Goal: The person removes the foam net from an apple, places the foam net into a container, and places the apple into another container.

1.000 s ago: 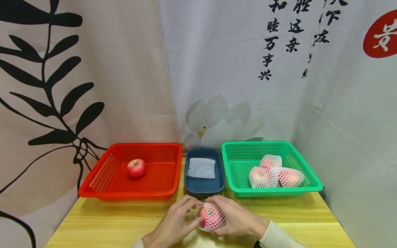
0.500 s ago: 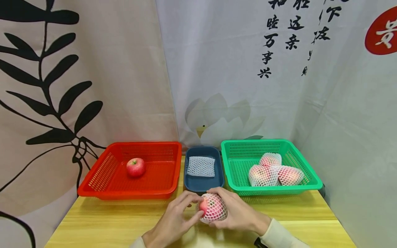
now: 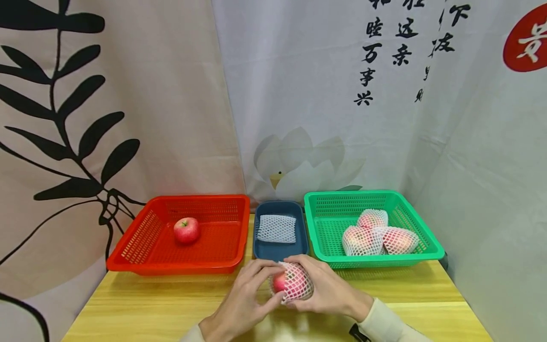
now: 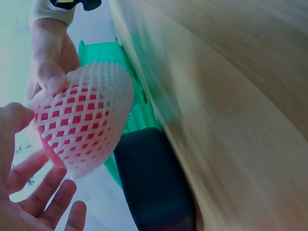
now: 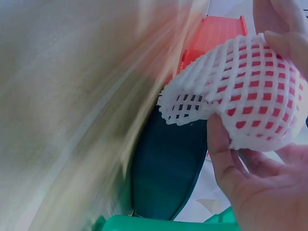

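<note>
A red apple (image 3: 279, 282) sits partly inside a white foam net sleeve (image 3: 299, 281), held above the front of the table. My right hand (image 3: 329, 290) grips the netted side, thumb below and fingers over the top. My left hand (image 3: 244, 298) holds the bare side between thumb and fingertips. In the right wrist view, a loose end of the sleeve (image 5: 183, 103) hangs past the apple, and the right thumb (image 5: 222, 149) presses on the mesh. In the left wrist view, the left thumb (image 4: 18, 117) touches the sleeve's edge while other fingers spread below.
A red basket (image 3: 213, 266) at left contains one bare apple (image 3: 186, 230). Behind my hands, a dark blue tray (image 3: 282, 251) holds flattened white netting (image 3: 277, 229). The green basket (image 3: 329, 242) at right holds several netted apples (image 3: 363, 241). A printed curtain (image 3: 183, 118) hangs behind.
Both hands have lifted the netted apple slightly up and away from the front edge, and it now overlaps the blue tray's near rim more closely. The baskets' contents look unchanged.
</note>
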`<state>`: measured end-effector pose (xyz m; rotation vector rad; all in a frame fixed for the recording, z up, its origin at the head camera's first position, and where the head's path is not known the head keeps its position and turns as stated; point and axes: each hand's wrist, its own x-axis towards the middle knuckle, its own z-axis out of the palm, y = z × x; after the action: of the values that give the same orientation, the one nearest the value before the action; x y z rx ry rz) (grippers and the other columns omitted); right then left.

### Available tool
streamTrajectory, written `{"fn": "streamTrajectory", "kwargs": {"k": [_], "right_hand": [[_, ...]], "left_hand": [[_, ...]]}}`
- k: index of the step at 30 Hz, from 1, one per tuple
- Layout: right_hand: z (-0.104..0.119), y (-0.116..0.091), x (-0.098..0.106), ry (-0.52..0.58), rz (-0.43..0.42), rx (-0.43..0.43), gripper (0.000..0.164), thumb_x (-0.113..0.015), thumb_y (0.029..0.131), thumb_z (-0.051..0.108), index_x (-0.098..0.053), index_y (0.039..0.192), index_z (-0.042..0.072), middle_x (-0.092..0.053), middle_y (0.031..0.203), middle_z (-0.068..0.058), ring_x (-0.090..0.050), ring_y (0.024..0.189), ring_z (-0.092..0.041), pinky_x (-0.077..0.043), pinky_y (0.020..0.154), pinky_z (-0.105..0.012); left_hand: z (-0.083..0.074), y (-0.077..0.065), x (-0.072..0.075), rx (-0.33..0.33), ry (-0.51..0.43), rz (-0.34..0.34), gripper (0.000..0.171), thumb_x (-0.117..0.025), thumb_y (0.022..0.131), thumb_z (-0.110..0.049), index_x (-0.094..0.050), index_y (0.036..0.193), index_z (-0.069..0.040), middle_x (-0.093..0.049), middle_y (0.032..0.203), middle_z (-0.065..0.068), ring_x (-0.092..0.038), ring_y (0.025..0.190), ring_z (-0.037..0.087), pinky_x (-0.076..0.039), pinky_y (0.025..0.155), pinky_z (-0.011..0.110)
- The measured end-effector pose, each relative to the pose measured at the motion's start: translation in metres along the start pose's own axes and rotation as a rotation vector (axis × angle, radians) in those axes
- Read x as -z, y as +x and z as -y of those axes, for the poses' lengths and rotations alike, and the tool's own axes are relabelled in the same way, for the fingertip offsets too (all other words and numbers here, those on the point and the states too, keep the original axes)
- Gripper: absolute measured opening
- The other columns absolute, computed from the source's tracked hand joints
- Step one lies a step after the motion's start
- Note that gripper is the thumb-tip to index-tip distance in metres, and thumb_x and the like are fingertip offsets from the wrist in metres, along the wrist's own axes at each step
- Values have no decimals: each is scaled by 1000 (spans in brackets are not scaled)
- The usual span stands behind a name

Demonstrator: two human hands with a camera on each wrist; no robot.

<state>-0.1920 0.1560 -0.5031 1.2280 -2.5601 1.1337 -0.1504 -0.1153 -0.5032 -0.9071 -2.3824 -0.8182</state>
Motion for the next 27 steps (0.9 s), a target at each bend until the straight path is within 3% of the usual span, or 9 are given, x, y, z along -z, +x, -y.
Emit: {"fn": "streamTrajectory", "kwargs": {"k": [6,10,16,27], "right_hand": [[2,1,1,-68,-15,37,86,-101,85,37,-61,158,13,-74,149,1,-74,127,-11,-68,105,-31],[3,0,1,-103,-17,23,92,-102,81,32,-60,159,9,-75,149,-4,-75,129,-15,-68,108,-35],[2,-1,-1,-83,-21,6,99,-104,78,28,-57,162,8,-75,151,-5,-75,129,-13,-68,107,-34],[1,-4,-2,-57,-95,49,108,-109,82,41,-51,168,12,-71,161,-7,-78,132,-17,-69,108,-32]], "left_hand": [[-5,2,0,24,-16,54,61,-95,99,-40,-72,154,-28,-69,152,-11,-64,137,10,-61,114,37],[-7,3,0,6,-39,65,67,-95,100,-43,-69,159,-27,-67,158,-7,-63,143,13,-64,116,38],[-8,4,-2,-3,-49,95,72,-95,100,-43,-65,164,-28,-63,163,-4,-61,150,15,-64,119,38],[-7,4,-7,41,-126,149,75,-94,101,-42,-60,167,-33,-59,165,3,-67,144,21,-69,111,35]]}}
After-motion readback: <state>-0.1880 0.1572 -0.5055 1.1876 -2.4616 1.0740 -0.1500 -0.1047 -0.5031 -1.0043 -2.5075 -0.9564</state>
